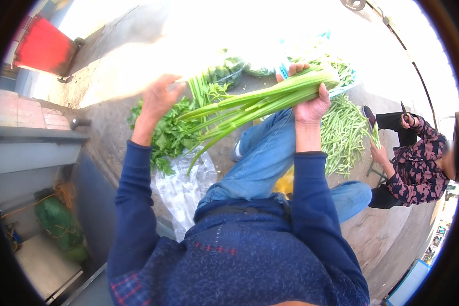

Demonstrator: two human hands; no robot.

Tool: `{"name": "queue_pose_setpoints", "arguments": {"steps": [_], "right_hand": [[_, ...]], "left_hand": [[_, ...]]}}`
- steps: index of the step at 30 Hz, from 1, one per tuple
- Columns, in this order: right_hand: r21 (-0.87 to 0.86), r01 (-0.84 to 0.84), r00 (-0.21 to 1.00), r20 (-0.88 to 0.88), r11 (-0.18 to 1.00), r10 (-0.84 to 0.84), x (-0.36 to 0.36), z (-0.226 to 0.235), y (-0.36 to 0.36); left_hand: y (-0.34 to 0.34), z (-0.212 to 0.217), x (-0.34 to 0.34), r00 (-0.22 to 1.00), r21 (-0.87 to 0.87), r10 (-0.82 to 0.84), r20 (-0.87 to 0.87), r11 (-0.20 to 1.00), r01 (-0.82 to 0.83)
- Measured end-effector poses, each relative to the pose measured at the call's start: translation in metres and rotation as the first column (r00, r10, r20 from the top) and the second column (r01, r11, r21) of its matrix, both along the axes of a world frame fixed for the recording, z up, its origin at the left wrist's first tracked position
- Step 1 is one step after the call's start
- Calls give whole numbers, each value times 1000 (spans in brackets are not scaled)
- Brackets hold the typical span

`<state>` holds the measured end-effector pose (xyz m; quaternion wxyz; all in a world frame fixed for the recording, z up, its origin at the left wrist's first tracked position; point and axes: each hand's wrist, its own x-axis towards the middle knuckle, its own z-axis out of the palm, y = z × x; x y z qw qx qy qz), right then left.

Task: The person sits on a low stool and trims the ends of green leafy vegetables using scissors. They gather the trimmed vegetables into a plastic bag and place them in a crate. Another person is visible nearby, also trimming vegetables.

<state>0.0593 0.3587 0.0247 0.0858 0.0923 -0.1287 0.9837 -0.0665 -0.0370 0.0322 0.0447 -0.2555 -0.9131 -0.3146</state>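
Note:
My right hand point(312, 108) is wrapped round the thick base of a bunch of celery point(270, 93), holding it up above my knees. Its pale green stalks fan out to the left, trimmed of most leaves. Off to the left, apart from the stalks, my left hand point(160, 96) is raised; motion smears its fingers, so I cannot make out whether they grip anything. Below that hand lies a heap of leafy celery tops point(171, 130) on the ground, with more cut stalks point(199, 87) beside it.
A clear plastic bag point(188, 176) lies by my left leg. Long green beans point(344, 127) are heaped on the right. Beyond them sits another person point(418, 168) with a knife and some green stalks. A grey metal ledge point(35, 137) and red panel point(43, 46) stand left.

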Motion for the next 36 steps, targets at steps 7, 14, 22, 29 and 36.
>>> {"name": "queue_pose_setpoints", "arguments": {"steps": [7, 14, 22, 29, 36], "right_hand": [[-107, -137, 979, -169, 985, 118, -3, -5, 8], [-1, -84, 996, -35, 996, 84, 4, -2, 7], [103, -44, 997, 60, 994, 38, 0, -1, -3], [139, -45, 995, 99, 989, 31, 6, -3, -6], [179, -64, 993, 107, 982, 45, 6, -6, -11]], "left_hand": [[102, 15, 36, 724, 140, -675, 145, 738, 660], [99, 30, 47, 834, 236, -545, 85, 825, 514], [85, 27, 34, 816, -161, -559, -149, 828, 538], [81, 23, 21, 756, -24, -647, 101, 758, 652], [88, -13, 30, 908, 42, -413, 70, 911, 411]]}}
